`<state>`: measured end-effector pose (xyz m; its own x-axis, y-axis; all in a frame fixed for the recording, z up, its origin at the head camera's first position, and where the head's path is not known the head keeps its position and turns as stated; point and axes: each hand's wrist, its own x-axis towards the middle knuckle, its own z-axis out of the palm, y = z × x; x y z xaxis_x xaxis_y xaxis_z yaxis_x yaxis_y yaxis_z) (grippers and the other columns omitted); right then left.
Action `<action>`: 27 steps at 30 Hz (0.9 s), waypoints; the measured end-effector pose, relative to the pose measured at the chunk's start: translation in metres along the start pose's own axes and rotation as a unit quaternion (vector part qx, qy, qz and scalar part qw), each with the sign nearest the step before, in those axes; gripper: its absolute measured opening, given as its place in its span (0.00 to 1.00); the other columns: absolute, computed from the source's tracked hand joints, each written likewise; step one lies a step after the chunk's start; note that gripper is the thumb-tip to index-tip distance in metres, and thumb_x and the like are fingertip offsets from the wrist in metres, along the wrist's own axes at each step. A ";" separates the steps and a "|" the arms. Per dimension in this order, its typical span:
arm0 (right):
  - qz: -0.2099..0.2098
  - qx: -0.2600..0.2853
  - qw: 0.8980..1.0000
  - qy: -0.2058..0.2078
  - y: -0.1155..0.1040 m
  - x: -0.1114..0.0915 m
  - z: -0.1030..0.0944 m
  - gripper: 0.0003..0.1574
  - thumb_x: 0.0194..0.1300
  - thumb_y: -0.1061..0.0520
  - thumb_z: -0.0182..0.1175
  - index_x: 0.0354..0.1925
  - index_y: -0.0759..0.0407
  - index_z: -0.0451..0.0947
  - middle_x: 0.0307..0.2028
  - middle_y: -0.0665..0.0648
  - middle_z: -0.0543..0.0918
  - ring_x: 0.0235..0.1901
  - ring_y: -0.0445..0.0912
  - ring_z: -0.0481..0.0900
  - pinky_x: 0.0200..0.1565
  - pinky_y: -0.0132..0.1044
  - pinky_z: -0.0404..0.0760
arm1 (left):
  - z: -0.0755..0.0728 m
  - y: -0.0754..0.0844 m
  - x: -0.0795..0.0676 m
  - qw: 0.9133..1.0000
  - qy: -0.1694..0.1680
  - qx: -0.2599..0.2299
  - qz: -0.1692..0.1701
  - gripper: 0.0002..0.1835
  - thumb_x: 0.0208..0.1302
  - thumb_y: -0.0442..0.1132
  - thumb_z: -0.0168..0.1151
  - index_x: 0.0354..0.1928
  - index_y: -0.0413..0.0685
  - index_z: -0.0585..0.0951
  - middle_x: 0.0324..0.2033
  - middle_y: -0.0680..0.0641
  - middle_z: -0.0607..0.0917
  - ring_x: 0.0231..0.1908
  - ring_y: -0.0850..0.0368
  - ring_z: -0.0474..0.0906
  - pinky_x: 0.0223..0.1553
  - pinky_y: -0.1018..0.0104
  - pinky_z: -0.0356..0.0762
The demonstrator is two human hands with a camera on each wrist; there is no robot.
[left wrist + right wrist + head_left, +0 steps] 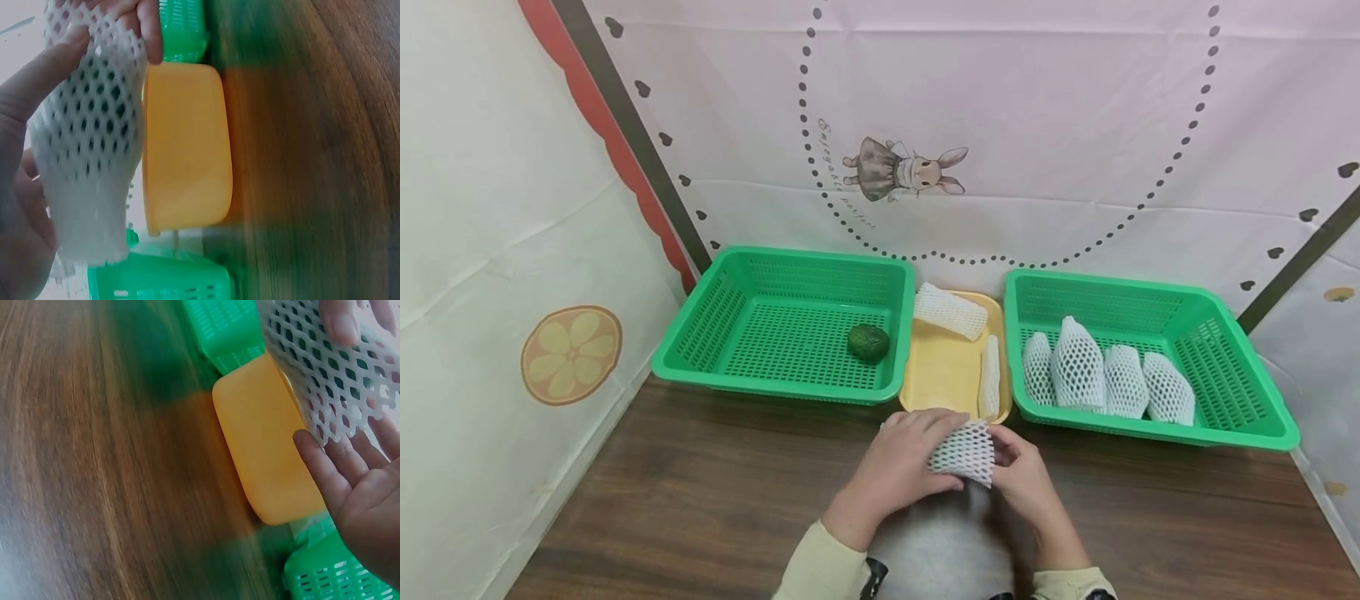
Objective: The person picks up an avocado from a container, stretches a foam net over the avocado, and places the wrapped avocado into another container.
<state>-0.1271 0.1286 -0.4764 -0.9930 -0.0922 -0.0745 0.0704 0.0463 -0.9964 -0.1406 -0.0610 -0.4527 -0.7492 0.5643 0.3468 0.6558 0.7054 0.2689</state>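
A white foam mesh sleeve [964, 452] is held over the table between both hands, with something dark green showing through its holes. My left hand [904, 461] grips the sleeve from the left, thumb along the near side in the left wrist view. At the sleeve's right end, the fingers of my right hand [1024, 477] touch the loose mesh edge, fairly straight and spread in the right wrist view; some show through the mesh. A bare dark green avocado [868, 343] lies in the left green basket [782, 387].
Between the baskets stands a yellow tray [942, 375] with a foam sleeve [951, 311] and a flattened one [990, 377]. The right green basket [1225, 429] contains several sleeve-wrapped items [1077, 367]. A patterned cloth [1037, 125] hangs behind the wooden table [700, 492].
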 end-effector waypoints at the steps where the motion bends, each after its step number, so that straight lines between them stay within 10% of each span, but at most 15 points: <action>1: 0.003 0.002 1.000 0.006 0.000 0.000 -0.001 0.26 0.50 0.76 0.61 0.50 0.75 0.71 0.41 0.64 0.78 0.36 0.44 0.78 0.35 0.31 0.78 | -0.001 -0.002 -0.001 1.000 -0.003 -0.003 -0.008 0.43 0.39 0.60 0.72 0.62 0.58 0.70 0.55 0.53 0.75 0.54 0.57 0.71 0.51 0.58 0.67; 15: 0.003 0.077 0.989 0.127 -0.008 -0.004 -0.013 0.17 0.67 0.63 0.52 0.49 0.76 0.70 0.35 0.48 0.80 0.36 0.40 0.78 0.40 0.35 0.78 | -0.009 -0.019 -0.015 0.994 0.016 -0.062 -0.092 0.34 0.47 0.57 0.69 0.57 0.53 0.75 0.47 0.54 0.81 0.47 0.58 0.75 0.49 0.58 0.69; 27: -0.085 0.043 0.995 0.037 -0.006 -0.008 -0.011 0.14 0.65 0.67 0.54 0.45 0.78 0.74 0.40 0.45 0.80 0.42 0.37 0.76 0.44 0.28 0.74 | -0.010 -0.019 -0.016 0.988 0.035 -0.110 -0.102 0.33 0.47 0.53 0.71 0.57 0.53 0.75 0.50 0.52 0.79 0.49 0.58 0.74 0.51 0.56 0.69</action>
<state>-0.1210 0.1404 -0.4690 -0.9952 -0.0179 0.0958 -0.0948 -0.0491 -0.9943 -0.1399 -0.0877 -0.4546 -0.8652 0.3833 0.3234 0.5010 0.6874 0.5258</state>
